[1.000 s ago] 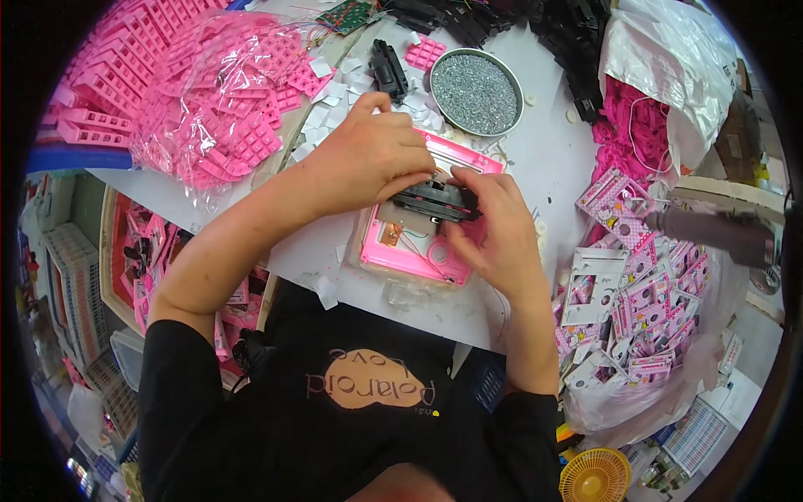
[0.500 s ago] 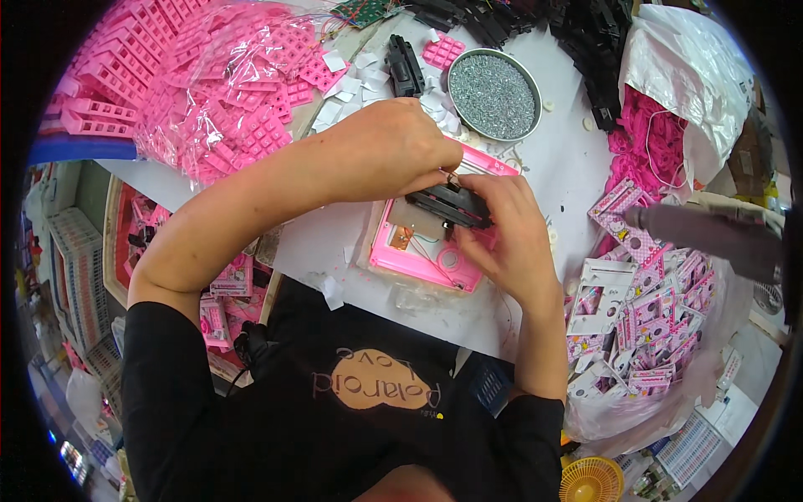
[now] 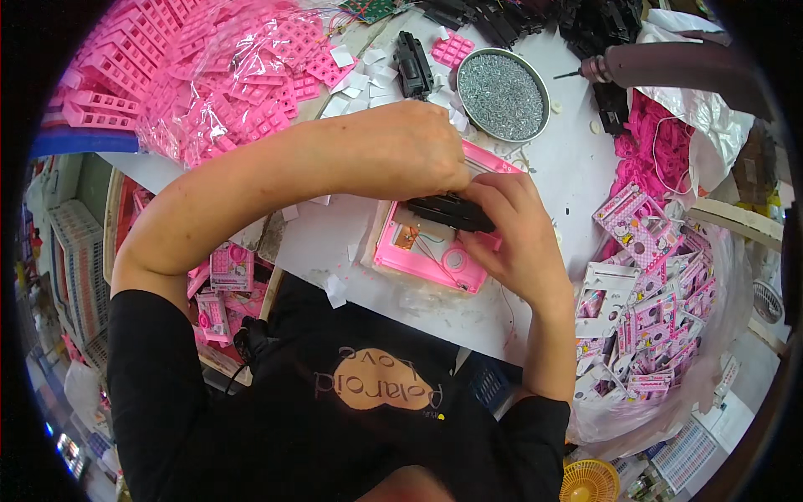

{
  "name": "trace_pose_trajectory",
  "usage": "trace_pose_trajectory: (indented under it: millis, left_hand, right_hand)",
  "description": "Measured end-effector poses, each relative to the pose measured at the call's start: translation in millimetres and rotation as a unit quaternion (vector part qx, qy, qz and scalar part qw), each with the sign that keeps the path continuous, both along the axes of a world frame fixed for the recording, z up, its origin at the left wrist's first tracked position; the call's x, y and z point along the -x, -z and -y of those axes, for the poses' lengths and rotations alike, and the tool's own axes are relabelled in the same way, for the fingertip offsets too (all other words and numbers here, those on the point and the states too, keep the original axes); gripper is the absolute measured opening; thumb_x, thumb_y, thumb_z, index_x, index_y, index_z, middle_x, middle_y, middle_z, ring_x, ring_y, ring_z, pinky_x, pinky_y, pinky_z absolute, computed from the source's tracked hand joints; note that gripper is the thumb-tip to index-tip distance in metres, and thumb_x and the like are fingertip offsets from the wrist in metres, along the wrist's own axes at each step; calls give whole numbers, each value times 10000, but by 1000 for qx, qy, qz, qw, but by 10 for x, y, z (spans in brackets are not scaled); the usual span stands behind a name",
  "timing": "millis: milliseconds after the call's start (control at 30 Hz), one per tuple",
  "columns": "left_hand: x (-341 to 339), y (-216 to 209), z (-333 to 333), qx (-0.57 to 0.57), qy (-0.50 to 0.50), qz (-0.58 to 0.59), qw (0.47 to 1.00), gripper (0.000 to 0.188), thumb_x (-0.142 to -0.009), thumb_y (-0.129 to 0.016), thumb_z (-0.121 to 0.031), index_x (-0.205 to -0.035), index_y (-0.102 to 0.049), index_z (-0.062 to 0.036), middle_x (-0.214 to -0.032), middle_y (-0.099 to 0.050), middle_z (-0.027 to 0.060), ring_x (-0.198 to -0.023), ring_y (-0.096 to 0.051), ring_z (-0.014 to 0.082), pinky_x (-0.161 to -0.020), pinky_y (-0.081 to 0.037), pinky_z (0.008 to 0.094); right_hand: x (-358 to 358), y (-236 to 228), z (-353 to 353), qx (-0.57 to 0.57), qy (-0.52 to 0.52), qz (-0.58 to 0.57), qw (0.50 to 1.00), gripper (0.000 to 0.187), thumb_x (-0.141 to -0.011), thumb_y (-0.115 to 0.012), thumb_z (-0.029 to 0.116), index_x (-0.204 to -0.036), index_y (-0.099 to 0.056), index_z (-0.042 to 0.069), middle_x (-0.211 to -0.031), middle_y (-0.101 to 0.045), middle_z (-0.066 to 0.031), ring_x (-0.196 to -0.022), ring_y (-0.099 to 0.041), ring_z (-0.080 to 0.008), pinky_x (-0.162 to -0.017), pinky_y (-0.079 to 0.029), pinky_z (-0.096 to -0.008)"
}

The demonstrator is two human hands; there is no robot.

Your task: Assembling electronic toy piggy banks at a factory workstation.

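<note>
Clear bag of pink parts (image 3: 209, 67) upper left; seemingly carded pink-white packs (image 3: 652, 309) right.

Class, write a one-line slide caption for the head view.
Both hands, left hand and right hand, press a black part onto an open pink plastic casing on a white table beside a round tin of screws.

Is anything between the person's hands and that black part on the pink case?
Nothing visible. Both the left hand and right hand already grip the black part, which sits on the open pink case.
</note>
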State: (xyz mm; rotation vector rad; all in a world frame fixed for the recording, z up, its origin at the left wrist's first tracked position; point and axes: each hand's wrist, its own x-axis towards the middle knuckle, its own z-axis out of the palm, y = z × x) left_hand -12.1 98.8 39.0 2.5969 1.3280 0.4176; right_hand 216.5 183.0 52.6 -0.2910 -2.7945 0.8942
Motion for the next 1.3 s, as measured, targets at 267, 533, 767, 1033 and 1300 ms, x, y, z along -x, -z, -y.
trace_pose_trajectory:
  millis: [267,533,767,1033,1300]
  left_hand:
    - [-95,3,225,192,-216,241,926,151,-837,-721,-153,-881,-728,-9,-773,-705,156,-722,-693,298,-693,-538,377]
    - [-90,-54,40,279,-223,243,902,202,-793,-735,-143,-859,-716,48,-767,-711,181,-697,-703,255,-667,-544,374]
    - [-124,-92,24,259,-217,201,919,198,-791,-717,-136,-871,-716,45,-795,-704,192,-739,-689,319,-710,-540,407]
    - [-46,-5,-84,104,-188,154,965,200,-800,-709,-165,-872,-698,21,-834,-693,193,-805,-677,351,-744,-529,446]
    - [45,472,-1252,-84,-188,-68,976,157,-871,-641,-256,-900,-758,-156,-889,-734,90,-900,-706,279,-817,-495,474]
  right_hand:
    - [42,-101,65,-68,-8,48,996,485,-650,-788,33,-1112,-646,64,-1121,-627,-85,-1038,-594,-318,-853,-536,-410]
    - [73,-131,76,-112,-22,42,993,482,-652,-782,34,-1116,-661,80,-1097,-644,-72,-1016,-606,-290,-793,-552,-392]
    - [88,-173,482,-275,48,86,956,383,-789,-660,109,-1166,-640,42,-1140,-643,-98,-1016,-607,-286,-726,-565,-363]
    - [-127,-641,164,-137,51,-46,988,436,-775,-698,56,-1196,-594,11,-1151,-645,-170,-1031,-619,-341,-800,-546,-441]
    - [-774,-874,-734,68,309,-552,771,511,-932,-637,215,-1362,-493,-20,-1181,-622,-203,-1011,-604,-289,-910,-499,-461]
